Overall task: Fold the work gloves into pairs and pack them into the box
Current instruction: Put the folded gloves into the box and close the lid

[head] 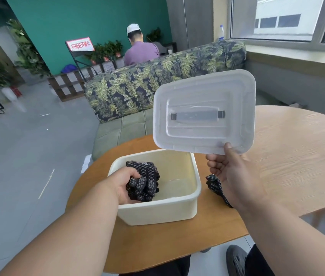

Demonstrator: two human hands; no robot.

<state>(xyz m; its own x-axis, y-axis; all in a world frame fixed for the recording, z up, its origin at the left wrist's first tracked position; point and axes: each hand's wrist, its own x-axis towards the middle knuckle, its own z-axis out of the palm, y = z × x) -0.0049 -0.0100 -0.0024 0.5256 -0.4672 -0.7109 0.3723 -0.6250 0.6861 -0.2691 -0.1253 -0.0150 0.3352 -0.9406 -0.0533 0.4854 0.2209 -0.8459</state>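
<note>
A white plastic box [177,210] stands open on the round wooden table [157,246]. Inside it, at its left side, my left hand [123,184] grips a folded bundle of black work gloves with white dots [144,182]. My right hand [231,174] holds the translucent white box lid [205,110] by its lower edge, raised above and to the right of the box, its underside and grey handle facing me. More black dotted gloves [215,186] lie on the table right of the box, partly hidden behind my right hand.
A lighter wooden table [301,156] adjoins on the right. A leaf-patterned sofa [157,84] stands behind the tables, and a person sits beyond it with their back turned. Grey floor lies to the left; my shoe [235,259] is below the table edge.
</note>
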